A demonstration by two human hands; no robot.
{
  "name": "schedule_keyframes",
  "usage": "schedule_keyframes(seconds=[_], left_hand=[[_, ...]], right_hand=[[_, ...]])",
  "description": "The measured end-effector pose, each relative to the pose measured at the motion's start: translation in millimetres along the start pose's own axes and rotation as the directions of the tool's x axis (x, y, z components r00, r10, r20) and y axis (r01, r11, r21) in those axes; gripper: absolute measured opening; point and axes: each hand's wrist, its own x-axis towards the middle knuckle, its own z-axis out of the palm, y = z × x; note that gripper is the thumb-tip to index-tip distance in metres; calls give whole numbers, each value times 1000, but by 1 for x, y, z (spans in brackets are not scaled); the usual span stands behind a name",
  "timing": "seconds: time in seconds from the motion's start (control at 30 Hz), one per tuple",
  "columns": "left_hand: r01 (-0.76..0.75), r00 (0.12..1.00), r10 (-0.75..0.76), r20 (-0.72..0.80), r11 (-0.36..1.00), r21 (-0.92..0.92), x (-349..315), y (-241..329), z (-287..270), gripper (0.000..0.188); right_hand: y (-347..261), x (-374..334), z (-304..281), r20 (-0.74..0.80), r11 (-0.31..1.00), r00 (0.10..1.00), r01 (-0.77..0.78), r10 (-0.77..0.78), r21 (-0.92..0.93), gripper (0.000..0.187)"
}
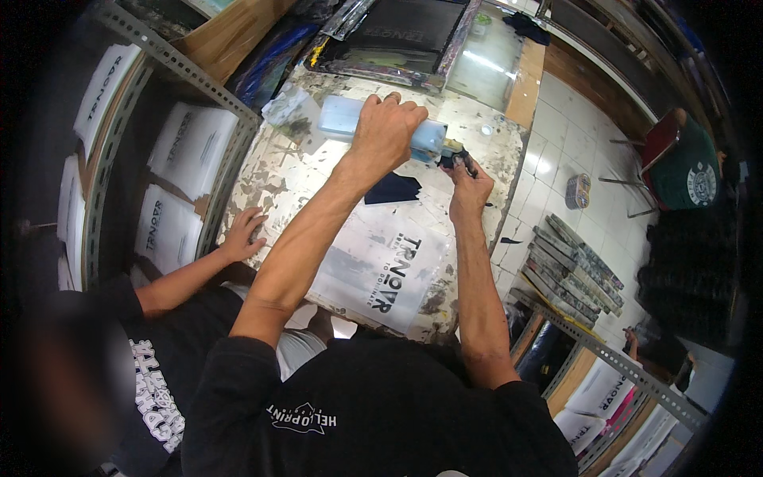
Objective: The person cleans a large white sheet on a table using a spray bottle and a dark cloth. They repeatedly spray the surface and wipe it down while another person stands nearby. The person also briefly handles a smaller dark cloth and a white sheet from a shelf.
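Observation:
Over the paint-stained table (pixel 274 191), my left hand (pixel 388 131) is closed around a pale blue translucent plastic bottle (pixel 340 118). The bottle is tilted onto its side with its neck toward the right. At that neck, my right hand (pixel 470 181) pinches a small dark cloth (pixel 455 157); whether the cloth touches the mouth is hard to make out. Just below the bottle lies a flat piece of dark navy cloth (pixel 393 190). Nearer to me is a translucent printed plastic bag (pixel 373 270). A small white cap (pixel 486 129) rests on the table to the right.
Another person's hand (pixel 243 234) rests on the table's left edge. A screen-printing frame (pixel 397 36) and a glass sheet (pixel 486 63) occupy the far side. Metal shelves with printed bags (pixel 195 147) stand left. Stacked stained boards (pixel 574 262) and a red chair (pixel 661 141) are on the right.

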Motion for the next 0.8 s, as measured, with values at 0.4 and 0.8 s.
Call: schedule_keyframes(seconds=[0.4,0.8], left_hand=[[12,1000,-12,-4,1000,-7,-2,-5,10,47],[141,855,-514,-67,355,-924,-17,-48,102,59]], right_hand=[[4,4,1,21,998,999,-50,50,24,21],[-69,47,64,161,1000,987,-6,7,-5,22]])
